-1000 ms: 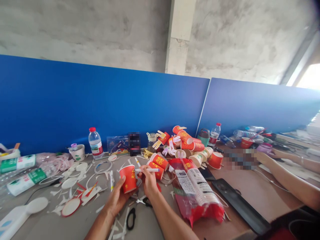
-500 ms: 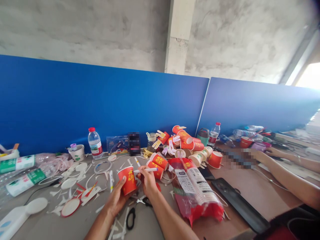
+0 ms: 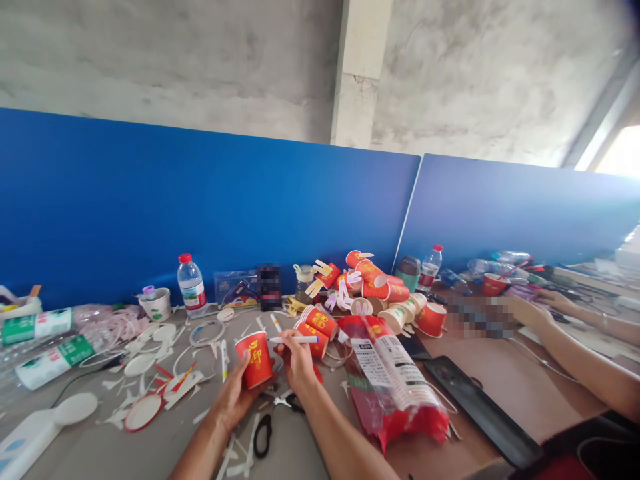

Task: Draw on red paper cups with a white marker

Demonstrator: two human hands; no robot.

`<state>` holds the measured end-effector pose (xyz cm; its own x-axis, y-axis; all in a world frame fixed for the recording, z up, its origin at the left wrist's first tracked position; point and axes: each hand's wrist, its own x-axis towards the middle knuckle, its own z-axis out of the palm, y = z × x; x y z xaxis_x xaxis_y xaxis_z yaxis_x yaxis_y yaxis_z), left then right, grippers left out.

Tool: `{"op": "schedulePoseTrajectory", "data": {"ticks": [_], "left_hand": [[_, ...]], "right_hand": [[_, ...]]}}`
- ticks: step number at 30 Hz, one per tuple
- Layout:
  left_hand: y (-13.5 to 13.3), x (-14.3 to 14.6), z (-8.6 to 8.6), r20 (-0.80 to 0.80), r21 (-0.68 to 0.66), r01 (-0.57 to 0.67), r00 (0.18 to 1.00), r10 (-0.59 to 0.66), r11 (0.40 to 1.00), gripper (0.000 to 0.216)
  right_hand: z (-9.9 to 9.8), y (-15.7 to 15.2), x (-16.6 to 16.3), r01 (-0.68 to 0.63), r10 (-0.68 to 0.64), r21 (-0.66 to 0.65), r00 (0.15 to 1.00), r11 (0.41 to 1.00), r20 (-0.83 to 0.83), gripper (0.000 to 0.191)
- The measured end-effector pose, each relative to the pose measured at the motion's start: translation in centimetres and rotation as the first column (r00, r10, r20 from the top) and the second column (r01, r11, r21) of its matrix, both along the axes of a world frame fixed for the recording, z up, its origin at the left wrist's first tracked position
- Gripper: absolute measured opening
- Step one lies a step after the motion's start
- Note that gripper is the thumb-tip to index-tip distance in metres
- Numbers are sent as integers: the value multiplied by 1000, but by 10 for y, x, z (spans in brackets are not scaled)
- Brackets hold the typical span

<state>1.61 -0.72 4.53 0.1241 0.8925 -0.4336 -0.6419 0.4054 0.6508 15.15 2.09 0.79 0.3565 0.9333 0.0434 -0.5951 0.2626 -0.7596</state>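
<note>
My left hand [image 3: 239,390] is wrapped round a red paper cup [image 3: 255,359] with gold lettering, held nearly upright over the table. In my right hand [image 3: 296,360] is a white marker pen [image 3: 297,340] with a purple end, lying almost level. Its tip points left, close to the cup's side; whether it touches I cannot tell. Below the hands lie black-handled scissors [image 3: 263,435], partly hidden by my right arm. Just beyond my right hand, more red paper cups [image 3: 320,323] lie on their sides.
White paper scraps [image 3: 143,367] cover the left side, near plastic bottles [image 3: 55,363]. A water bottle [image 3: 191,287] stands by the blue partition [image 3: 210,200]. To the right are a bag of cups [image 3: 395,380], a black tray-like object [image 3: 480,407] and another person's arms [image 3: 575,347].
The red cup has turned slightly in my left hand, so its gold lettering faces me more. The marker pen stays beside it, nearly unmoved. The other person's far hand has shifted a little.
</note>
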Motion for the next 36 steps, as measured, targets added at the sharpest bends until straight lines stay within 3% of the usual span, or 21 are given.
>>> {"op": "schedulePoseTrajectory", "data": {"ticks": [10,22,36], "left_hand": [[3,0,-6,38,-4,21,999,-21,1000,47],[6,-4,-14,58,0,62,996,-62,998,59],[12,-6,-19,91,15,49,995,-50,999,63]], "right_hand": [[2,-3,-2,-34,34,12,999,999,30,39],[0,0,1,21,-22,17,1000,1000,20,47],[4,-2,-1,-10,9,13,999,1000,43,37]]}}
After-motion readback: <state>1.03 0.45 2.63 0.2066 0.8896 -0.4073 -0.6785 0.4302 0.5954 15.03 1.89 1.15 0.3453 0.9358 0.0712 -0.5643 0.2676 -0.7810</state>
